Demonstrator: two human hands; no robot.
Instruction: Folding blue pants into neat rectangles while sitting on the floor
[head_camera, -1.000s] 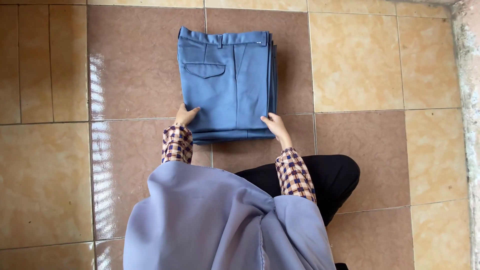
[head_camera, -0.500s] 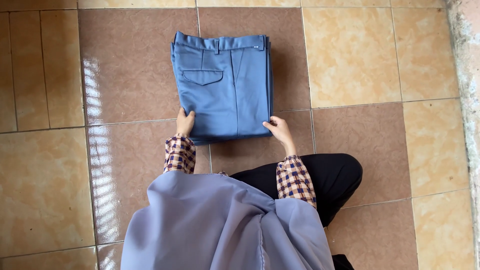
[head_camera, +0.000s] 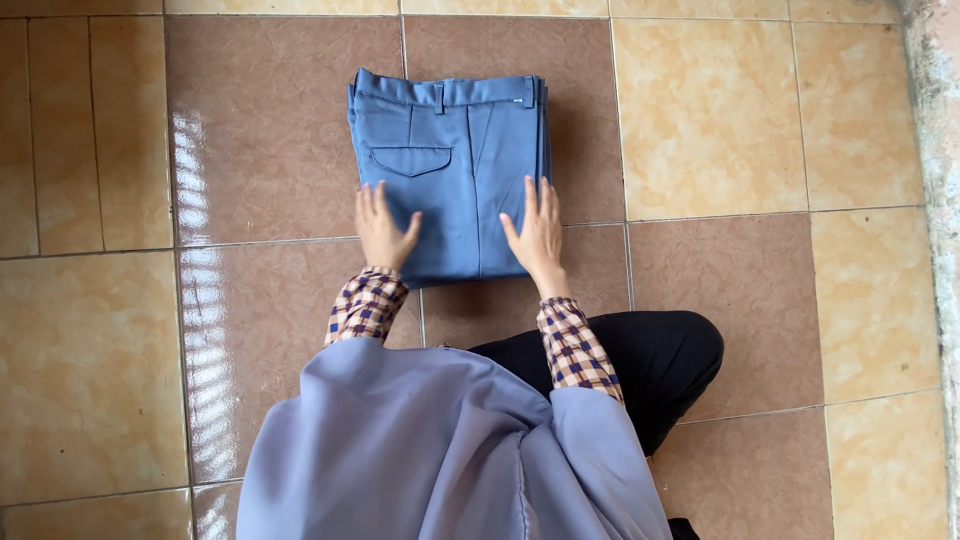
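We start at the left: glossy floor tiles (head_camera: 90, 350), tan and reddish-brown, w/ light glare along one strip. Next, our left hand (head_camera: 383, 228) lies flat, fingers spread, palm down on the near left part of the folded blue trousers (head_camera: 450, 170). It pinches nothing; it rests or presses on the cloth. The checked sleeve (head_camera: 366, 305) runs back to the pale lilac garment (head_camera: 440, 450) we wear.

The trousers sit in the middle of the floor, right in front of us, folded into a compact rectangle, waistband at the far edge, a flap pocket (head_camera: 411, 160) facing up on the left half. Several layers show stacked at the right edge.

Our right hand (head_camera: 537, 235) is likewise flat and open, fingers spread, on the near right part of the bundle, approx. level w/ the left.

Farther right: our dark trouser leg (head_camera: 650, 360), bent at the knee, then more tiles and a rough pale edge (head_camera: 935, 150) at the far right.

Handling, as we judge it: the cloth looks soft, light, limp, not fragile, prob. not slippery. The folds could slump if lifted by one corner, so we'd grip both side edges, or slide hands under the near edge.
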